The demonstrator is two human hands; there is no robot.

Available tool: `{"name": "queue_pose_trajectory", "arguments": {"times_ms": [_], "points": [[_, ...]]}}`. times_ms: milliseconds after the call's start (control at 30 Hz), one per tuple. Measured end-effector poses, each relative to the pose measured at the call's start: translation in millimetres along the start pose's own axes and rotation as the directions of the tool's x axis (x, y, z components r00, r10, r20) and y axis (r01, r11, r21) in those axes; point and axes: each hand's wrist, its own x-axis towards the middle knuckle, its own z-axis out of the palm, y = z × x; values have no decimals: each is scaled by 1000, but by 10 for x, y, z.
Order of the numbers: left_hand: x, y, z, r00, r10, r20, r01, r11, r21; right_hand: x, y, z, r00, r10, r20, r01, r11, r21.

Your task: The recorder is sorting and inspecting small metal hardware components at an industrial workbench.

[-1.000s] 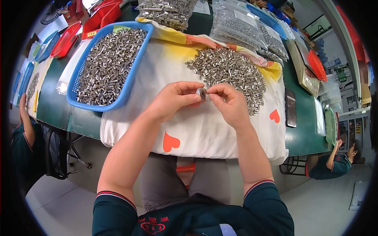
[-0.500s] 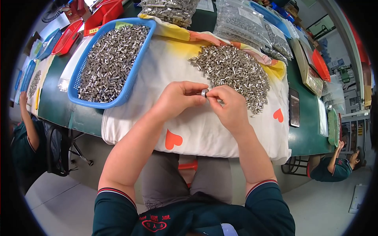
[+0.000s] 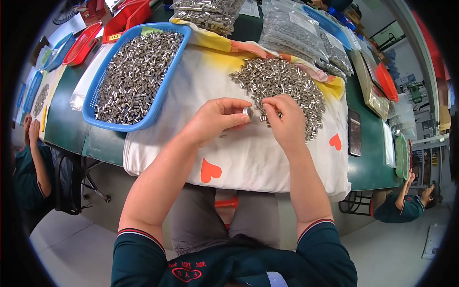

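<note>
Metal part (image 3: 247,113) pinched in left hand (image 3: 214,119) fingertips, over the cloth (image 3: 248,158) mid-table. Right hand (image 3: 284,119) fingers narrow, touching the part, at near edge of loose pile (image 3: 279,88). Blue basket (image 3: 136,76) left.

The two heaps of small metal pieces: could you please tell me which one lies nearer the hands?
The loose heap on the white cloth; the other fills the blue basket farther left.

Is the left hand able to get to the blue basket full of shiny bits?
Probably yes. The left hand holds a small metal piece over the white cloth, and the blue basket sits open-topped just to its left, with nothing between them.
</note>
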Motion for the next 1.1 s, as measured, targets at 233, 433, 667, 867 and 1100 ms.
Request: {"name": "queue_pose_trajectory", "arguments": {"times_ms": [233,433,667,867,1100], "points": [[2,-34,9,994,104,25,-105,993,50,-40,107,192,982,-124,144,178,869,-462],[-24,-6,10,998,53,42,-56,996,75,2,148,172,979,-89,181,164,872,-461],[13,-3,-17,992,110,57,-111,994,16,19,77,114,993,-113,30,117,954,-277],[20,-36,-31,995,91,40,-88,994,-72,-77,5,116,938,289,193,-347,794,500],[27,-35,-40,996,92,12,-91,994,-65,-89,-37,89,928,261,266,-372,671,641]]}}
